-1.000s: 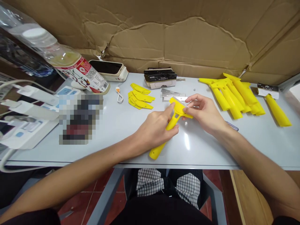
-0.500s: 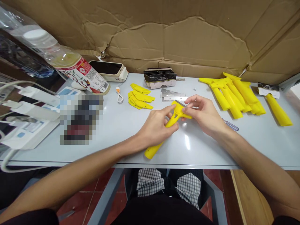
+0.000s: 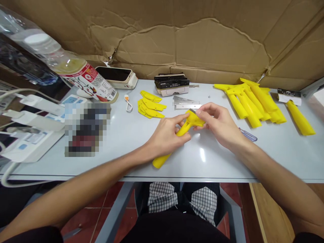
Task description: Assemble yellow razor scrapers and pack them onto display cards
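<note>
Fingers of the left hand [image 3: 169, 134] wrap the handle of a yellow scraper [image 3: 162, 161], that grip closed around it, index fingertip up near the head, and the right hand [image 3: 219, 124] pinches the wide head, thumb on top! Scraper slants over the near part of the counter [image 3: 126, 145], its handle end towards the front edge, a dark strip showing along the head. Just beyond the hands lie loose metal blades [image 3: 186, 103], and to their left, a little pile of flat yellow pieces [image 3: 152, 105]. Behind those sits a white box [image 3: 174, 90] with black cards in it. Over on the right, yellow handles [image 3: 249, 101] lie heaped together, and a screwdriver [image 3: 248, 134] pokes out from behind the right wrist, tiny screws [image 3: 209, 97] beyond it.
</note>
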Demonstrator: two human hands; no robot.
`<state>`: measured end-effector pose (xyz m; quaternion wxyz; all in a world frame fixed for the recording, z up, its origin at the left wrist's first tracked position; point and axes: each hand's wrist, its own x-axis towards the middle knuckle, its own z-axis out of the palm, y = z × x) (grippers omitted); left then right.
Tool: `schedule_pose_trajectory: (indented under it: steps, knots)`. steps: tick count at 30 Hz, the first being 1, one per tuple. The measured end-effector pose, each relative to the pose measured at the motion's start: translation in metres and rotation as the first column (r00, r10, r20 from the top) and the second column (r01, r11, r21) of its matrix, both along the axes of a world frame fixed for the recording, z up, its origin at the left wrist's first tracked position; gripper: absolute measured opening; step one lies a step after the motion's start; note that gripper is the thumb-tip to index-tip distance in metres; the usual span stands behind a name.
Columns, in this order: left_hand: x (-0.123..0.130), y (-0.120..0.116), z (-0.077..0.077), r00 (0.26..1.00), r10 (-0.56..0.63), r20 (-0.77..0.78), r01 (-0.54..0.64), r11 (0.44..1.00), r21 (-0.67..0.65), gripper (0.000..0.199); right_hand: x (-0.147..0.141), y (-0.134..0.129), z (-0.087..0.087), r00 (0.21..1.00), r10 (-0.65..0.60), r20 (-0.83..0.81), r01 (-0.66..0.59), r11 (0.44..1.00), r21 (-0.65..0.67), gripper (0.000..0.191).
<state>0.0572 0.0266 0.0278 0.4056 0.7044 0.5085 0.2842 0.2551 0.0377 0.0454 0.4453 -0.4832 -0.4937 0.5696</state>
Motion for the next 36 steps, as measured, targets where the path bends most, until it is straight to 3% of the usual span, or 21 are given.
schedule_pose_trajectory:
  steps: [4, 7, 9, 11, 14, 17, 25, 27, 36]
  knots:
    - [-0.003, 0.002, 0.008, 0.989, 0.038, 0.143, -0.006, 0.976, -0.219, 0.077, 0.008, 0.008, 0.005, 0.999, 0.027, -0.033, -0.029, 0.998, -0.060, 0.049]
    - [-0.007, 0.005, 0.016, 0.945, 0.044, 0.325, 0.088, 0.921, -0.380, 0.047, 0.023, 0.017, 0.012, 0.999, -0.020, 0.034, 0.020, 1.000, -0.012, 0.047]
    - [-0.009, 0.006, 0.017, 0.896, 0.062, 0.441, 0.161, 0.878, -0.450, 0.024, 0.037, 0.024, 0.016, 0.980, -0.066, 0.188, 0.046, 0.993, 0.110, 0.038]
    - [-0.011, 0.008, 0.015, 0.843, 0.102, 0.528, 0.220, 0.831, -0.511, 0.016, 0.054, 0.031, 0.018, 0.899, -0.134, 0.418, 0.009, 0.957, 0.290, 0.024]
    - [-0.011, 0.010, 0.009, 0.778, 0.133, 0.614, 0.302, 0.777, -0.552, 0.017, 0.076, 0.040, 0.018, 0.671, -0.245, 0.700, -0.166, 0.870, 0.464, 0.001]
    - [-0.010, 0.009, 0.006, 0.755, 0.102, 0.648, 0.380, 0.737, -0.559, 0.017, 0.087, 0.046, 0.014, 0.563, -0.234, 0.793, -0.294, 0.839, 0.457, 0.018]
    - [-0.008, 0.010, 0.008, 0.751, 0.090, 0.655, 0.417, 0.704, -0.575, 0.020, 0.096, 0.060, -0.012, 0.380, -0.156, 0.912, -0.417, 0.851, 0.319, 0.033]
    - [-0.007, 0.010, 0.007, 0.742, 0.088, 0.665, 0.428, 0.701, -0.570, 0.019, 0.102, 0.065, -0.018, 0.373, -0.131, 0.919, -0.441, 0.846, 0.299, 0.032]
    - [-0.009, 0.009, 0.003, 0.701, 0.079, 0.709, 0.476, 0.688, -0.547, 0.018, 0.107, 0.072, -0.024, 0.485, -0.067, 0.872, -0.435, 0.846, 0.307, 0.022]
